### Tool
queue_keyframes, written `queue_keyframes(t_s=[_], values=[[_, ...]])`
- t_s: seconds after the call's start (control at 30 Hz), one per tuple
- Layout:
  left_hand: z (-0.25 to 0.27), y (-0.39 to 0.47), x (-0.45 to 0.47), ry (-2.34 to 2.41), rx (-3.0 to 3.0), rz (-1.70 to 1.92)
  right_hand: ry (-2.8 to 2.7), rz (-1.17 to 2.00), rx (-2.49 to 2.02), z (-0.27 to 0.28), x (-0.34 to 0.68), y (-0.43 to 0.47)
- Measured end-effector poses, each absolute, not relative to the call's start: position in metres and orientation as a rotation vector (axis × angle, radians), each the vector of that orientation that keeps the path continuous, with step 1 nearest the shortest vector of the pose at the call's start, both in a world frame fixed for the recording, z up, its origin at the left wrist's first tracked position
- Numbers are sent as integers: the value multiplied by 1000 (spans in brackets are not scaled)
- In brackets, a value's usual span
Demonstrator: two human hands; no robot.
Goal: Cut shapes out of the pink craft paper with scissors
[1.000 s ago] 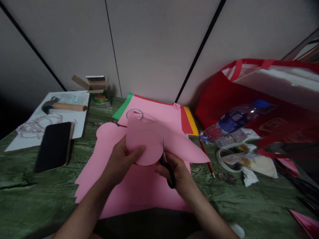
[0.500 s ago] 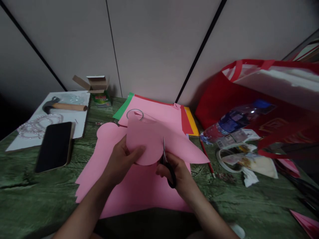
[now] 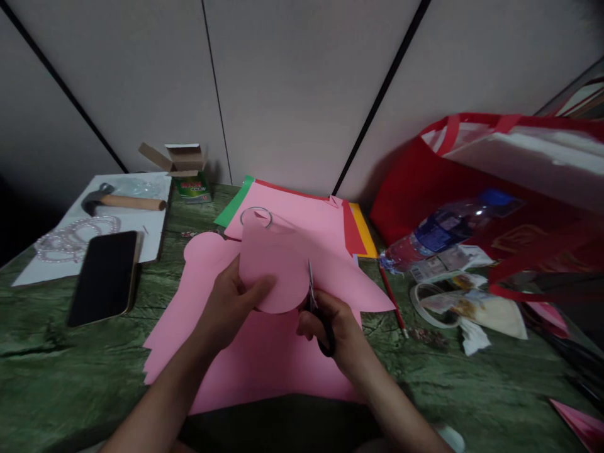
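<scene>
Phone (image 3: 104, 278) left of paper (image 3: 278, 270), bottle (image 3: 436, 230) right.

A dimly lit, panelled grey wall (image 3: 292, 94) backs the green table (image 3: 42, 371).

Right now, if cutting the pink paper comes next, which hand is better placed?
Likely the right hand: it holds the scissors, with the blades at the edge of the pink paper. The left hand is occupied, gripping that paper.

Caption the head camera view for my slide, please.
Left hand holding pink paper, right hand with black-handled scissors set into it.
</scene>
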State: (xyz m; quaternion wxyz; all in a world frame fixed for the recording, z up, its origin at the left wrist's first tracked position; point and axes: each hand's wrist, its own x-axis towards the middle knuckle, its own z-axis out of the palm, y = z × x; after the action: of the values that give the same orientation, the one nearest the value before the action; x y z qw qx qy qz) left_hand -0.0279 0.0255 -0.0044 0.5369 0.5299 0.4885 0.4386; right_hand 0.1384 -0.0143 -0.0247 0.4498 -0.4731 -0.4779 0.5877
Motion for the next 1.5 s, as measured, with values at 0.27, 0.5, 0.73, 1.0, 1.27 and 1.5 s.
queue_keyframes(t_s=[0.27,0.5,0.73,1.0,1.27,1.5], values=[[-3,26,-27,1112,1234,1073,-1167,1470,-1172,-26,139,-14],[-4,27,-28,1114,1231,1079,-1175,1474,-1186,-23,140,-14],[-5,27,-29,1132,1218,1106,-1181,1471,-1195,-21,139,-14],[-4,27,-29,1163,1218,1121,-1167,1478,-1212,-19,138,-15],[1,27,-26,1189,1214,1129,-1167,1479,-1191,-26,139,-15],[-1,27,-28,1179,1277,1093,-1193,1453,-1165,-26,141,-13]])
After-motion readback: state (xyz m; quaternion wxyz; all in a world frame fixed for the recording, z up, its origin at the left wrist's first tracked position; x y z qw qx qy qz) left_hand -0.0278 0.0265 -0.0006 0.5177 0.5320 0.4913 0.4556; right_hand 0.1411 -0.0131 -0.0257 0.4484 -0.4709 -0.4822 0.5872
